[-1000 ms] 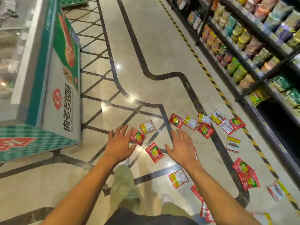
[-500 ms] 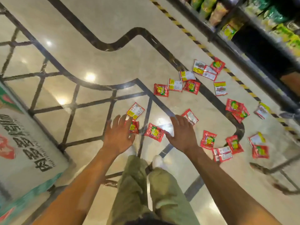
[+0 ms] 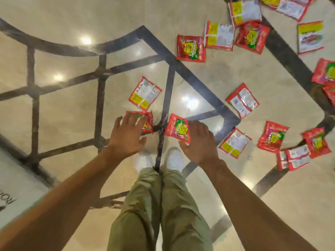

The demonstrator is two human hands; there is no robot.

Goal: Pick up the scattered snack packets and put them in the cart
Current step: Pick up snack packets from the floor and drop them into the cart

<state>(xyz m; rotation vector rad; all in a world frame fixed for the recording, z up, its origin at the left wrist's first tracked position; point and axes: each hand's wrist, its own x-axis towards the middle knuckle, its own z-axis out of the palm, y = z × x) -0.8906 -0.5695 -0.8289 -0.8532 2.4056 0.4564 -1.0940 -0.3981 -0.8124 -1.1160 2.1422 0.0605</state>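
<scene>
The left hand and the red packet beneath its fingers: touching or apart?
Cannot tell. In the head view the left hand overlaps the red packet, fingers spread, but its height above it is unclear.

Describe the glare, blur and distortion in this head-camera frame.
Head view: ceiling lights throw bright glare spots on the glossy floor; motion blur softens the left hand, right hand and the print on the snack packets; wide-angle distortion bows the dark floor inlay lines.
</scene>
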